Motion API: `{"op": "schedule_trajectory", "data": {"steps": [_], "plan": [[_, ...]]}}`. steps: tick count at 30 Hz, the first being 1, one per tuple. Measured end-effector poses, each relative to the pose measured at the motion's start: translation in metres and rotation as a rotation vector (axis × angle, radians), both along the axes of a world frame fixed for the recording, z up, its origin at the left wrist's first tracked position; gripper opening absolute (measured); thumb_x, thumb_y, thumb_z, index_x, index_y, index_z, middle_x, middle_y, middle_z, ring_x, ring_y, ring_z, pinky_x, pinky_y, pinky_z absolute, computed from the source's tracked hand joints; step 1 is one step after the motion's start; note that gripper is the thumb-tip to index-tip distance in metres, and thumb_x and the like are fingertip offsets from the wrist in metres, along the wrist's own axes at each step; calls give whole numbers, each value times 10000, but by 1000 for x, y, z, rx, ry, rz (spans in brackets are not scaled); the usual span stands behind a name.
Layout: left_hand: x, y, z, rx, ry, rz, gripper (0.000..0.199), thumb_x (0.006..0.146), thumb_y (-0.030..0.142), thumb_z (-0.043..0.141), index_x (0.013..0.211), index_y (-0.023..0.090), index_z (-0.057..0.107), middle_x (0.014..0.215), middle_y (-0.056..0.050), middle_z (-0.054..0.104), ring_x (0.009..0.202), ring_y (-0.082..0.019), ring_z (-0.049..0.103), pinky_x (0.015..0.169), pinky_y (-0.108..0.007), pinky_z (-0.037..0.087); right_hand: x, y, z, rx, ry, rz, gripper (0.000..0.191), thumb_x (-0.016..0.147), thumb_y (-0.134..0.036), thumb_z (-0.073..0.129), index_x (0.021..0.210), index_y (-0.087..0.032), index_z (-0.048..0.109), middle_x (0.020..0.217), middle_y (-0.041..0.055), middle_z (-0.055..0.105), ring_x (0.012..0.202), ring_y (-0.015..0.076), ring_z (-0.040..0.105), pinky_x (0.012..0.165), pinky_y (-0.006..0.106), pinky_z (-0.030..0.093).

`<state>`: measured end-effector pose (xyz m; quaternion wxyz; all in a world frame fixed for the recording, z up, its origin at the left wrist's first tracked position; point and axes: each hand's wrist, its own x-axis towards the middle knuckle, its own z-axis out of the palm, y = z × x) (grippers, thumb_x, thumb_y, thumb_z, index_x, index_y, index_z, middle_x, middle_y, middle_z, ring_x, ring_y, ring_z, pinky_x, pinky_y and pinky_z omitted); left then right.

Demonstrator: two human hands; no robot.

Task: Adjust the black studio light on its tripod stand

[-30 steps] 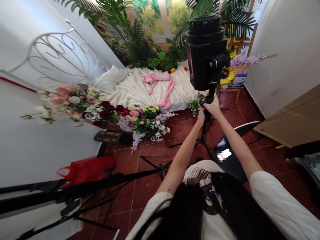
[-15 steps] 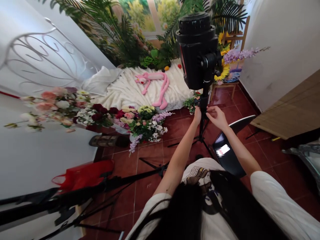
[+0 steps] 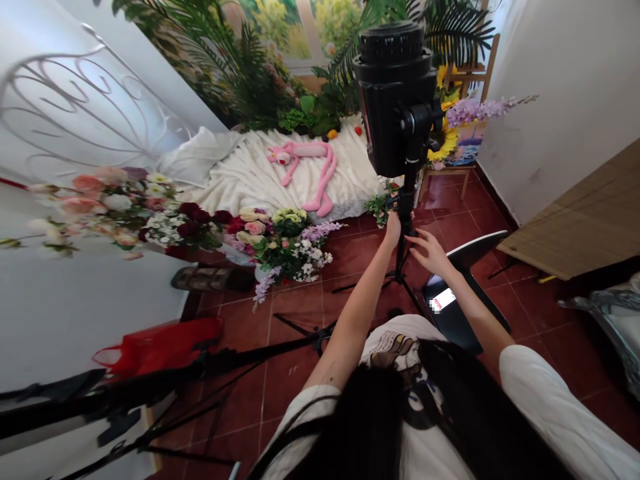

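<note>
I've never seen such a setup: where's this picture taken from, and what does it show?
There's no robot: a camera worn on a person's head looks forward and down. Their bare left hand holds a black stand below a bulky black cylindrical device. Their bare right hand, fingers spread, is beside the stand; whether it touches is hard to tell. Beyond, a long-limbed pink plush toy lies on a cream blanket. A white-lit phone rests on a black chair seat.

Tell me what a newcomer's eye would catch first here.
Probably the big black studio light, upper right of centre, with the person's left hand at its stand. Next, the pink plush toy lying on the cream blanket, and the mixed flowers nearer the camera, left of centre.
</note>
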<state>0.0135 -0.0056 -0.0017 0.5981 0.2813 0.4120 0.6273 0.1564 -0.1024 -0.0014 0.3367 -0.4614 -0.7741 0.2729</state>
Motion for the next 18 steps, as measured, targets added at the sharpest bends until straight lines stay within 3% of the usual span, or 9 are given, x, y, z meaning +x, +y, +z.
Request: {"op": "schedule_trajectory", "data": {"steps": [3,8,11,14,18], "plan": [[0,0,1,4,1,-1,462,977,554,441,690,210,557,588,-1,592,563,-135,570,673,-295,534,-3,4,-1,18,-23,-17,316,936,-395,606,1182,-283,770,1451,127,571,1387,340,504,1201,584,375],[1,-2,4,4,0,15,464,968,584,428,700,224,545,585,2,576,537,-136,528,634,-295,509,-9,4,-2,-84,93,-13,509,925,-501,607,1369,-260,667,1403,145,619,1356,317,536,1206,550,372],[1,-3,4,3,19,4,456,972,554,430,684,221,551,588,-12,586,569,-154,566,659,-314,518,-13,2,-3,-310,357,-7,632,885,-602,619,1438,-298,591,1384,99,650,1310,273,592,1170,512,429],[1,0,4,-31,33,27,445,974,523,436,660,224,535,572,-12,576,594,-168,591,691,-336,530,-17,-1,-2,-587,691,5,665,912,-728,459,1422,-321,583,1325,94,690,1255,261,646,1084,517,509],[1,7,2,-49,13,43,458,968,567,431,671,228,517,551,9,551,551,-147,547,674,-323,524,-24,-5,1,-679,948,17,675,937,-758,305,1347,-322,618,1360,118,675,1272,274,642,1033,561,534]]}}
